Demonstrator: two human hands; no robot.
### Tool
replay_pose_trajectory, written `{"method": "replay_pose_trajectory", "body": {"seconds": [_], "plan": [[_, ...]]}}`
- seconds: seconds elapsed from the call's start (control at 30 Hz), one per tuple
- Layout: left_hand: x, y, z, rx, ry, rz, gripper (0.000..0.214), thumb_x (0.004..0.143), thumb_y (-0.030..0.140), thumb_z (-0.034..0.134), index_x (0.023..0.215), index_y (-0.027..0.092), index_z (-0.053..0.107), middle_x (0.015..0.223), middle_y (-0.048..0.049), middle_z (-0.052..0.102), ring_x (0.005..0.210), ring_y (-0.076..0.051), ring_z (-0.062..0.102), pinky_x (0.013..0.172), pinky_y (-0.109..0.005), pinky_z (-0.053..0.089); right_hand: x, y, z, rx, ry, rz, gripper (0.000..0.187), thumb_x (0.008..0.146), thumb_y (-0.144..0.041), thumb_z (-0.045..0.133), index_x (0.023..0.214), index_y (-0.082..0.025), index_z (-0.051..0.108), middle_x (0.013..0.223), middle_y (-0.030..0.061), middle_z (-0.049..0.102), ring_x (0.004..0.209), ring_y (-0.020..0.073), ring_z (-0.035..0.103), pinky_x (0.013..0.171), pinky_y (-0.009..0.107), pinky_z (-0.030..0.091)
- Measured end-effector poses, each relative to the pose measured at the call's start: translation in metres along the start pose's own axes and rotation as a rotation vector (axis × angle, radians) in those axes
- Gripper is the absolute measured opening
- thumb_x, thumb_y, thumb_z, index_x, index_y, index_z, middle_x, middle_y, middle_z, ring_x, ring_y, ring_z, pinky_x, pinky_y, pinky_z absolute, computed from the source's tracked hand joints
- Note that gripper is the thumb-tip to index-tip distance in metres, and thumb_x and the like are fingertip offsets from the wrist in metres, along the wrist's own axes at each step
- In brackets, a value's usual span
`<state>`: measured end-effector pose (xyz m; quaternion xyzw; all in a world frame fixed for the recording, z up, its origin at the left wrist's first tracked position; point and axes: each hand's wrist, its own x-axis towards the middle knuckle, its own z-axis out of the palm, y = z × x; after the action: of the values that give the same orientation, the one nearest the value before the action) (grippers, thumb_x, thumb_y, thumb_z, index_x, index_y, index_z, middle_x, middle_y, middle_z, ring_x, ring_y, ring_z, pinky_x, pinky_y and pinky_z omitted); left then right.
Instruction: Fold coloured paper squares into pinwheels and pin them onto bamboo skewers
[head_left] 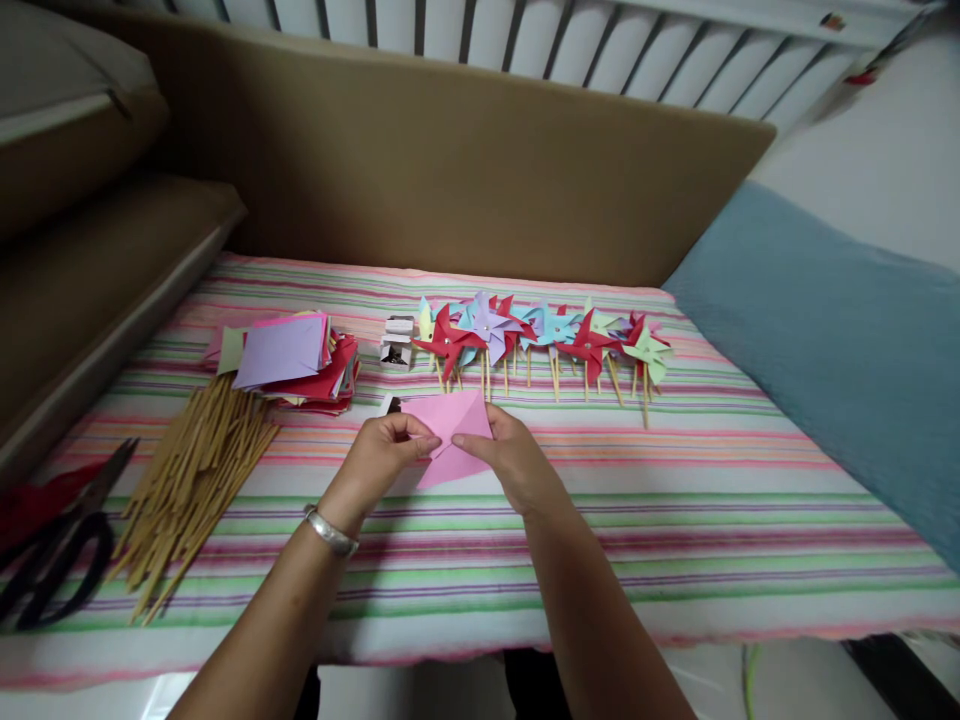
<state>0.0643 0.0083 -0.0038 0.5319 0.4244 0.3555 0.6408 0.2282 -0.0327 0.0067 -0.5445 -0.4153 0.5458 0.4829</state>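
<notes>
Presently, a pink paper is pinched by the left hand and right hand over striped cloth, some fingers hidden. Behind it, what may be a small box is partly covered; scissors are cropped at left.

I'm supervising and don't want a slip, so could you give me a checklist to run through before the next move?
1. Pink paper steadied by left hand and right hand: ok, both grip it.
2. Scissors away from the hands: ok, at the far left.
3. Wooden sticks neatly aligned: not ok, fanned loosely.
4. Paper stack squared up: not ok, edges uneven.
5. Contents of small white box: cannot tell, too small.
</notes>
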Motion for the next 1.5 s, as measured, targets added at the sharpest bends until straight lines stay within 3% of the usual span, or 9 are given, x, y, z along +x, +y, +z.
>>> {"method": "replay_pose_trajectory", "body": {"seconds": [0.6, 1.2, 1.4, 1.5], "plan": [[-0.001, 0.006, 0.001, -0.019, 0.041, 0.010, 0.013, 0.060, 0.024, 0.073, 0.058, 0.015, 0.064, 0.060, -0.0010, 0.062, 0.060, -0.013, 0.054, 0.062, -0.025, 0.042, -0.002, 0.002, 0.001, -0.071, -0.039, -0.047, 0.027, 0.071, -0.026, 0.062, 0.097, -0.020, 0.061, 0.088, 0.0017, 0.067, 0.077, 0.0181, 0.060, 0.073, 0.033, 0.047], [-0.001, 0.007, 0.004, 0.138, 0.101, 0.045, 0.014, 0.059, 0.025, 0.070, 0.055, 0.015, 0.062, 0.055, 0.0004, 0.059, 0.055, -0.012, 0.050, 0.055, -0.025, 0.038, -0.004, -0.003, 0.004, -0.151, -0.034, -0.039, 0.031, 0.071, -0.032, 0.066, 0.098, -0.020, 0.061, 0.095, 0.0032, 0.068, 0.084, 0.0208, 0.062, 0.074, 0.033, 0.047], [-0.002, 0.005, 0.005, 0.188, 0.105, 0.054, 0.015, 0.061, 0.026, 0.070, 0.056, 0.015, 0.062, 0.057, 0.0000, 0.059, 0.055, -0.012, 0.049, 0.054, -0.024, 0.037, 0.000, 0.002, 0.007, -0.250, 0.081, -0.029, 0.031, 0.067, -0.031, 0.067, 0.095, -0.019, 0.063, 0.088, 0.0045, 0.069, 0.082, 0.0225, 0.062, 0.072, 0.034, 0.047], [-0.003, 0.006, 0.007, 0.139, 0.130, 0.079, 0.017, 0.059, 0.025, 0.073, 0.070, 0.015, 0.065, 0.060, 0.0011, 0.059, 0.055, -0.011, 0.050, 0.054, -0.023, 0.038, 0.003, 0.007, 0.008, -0.144, 0.120, -0.019, 0.032, 0.064, -0.026, 0.068, 0.095, -0.019, 0.063, 0.087, 0.0044, 0.070, 0.080, 0.0230, 0.063, 0.070, 0.034, 0.049]]}}
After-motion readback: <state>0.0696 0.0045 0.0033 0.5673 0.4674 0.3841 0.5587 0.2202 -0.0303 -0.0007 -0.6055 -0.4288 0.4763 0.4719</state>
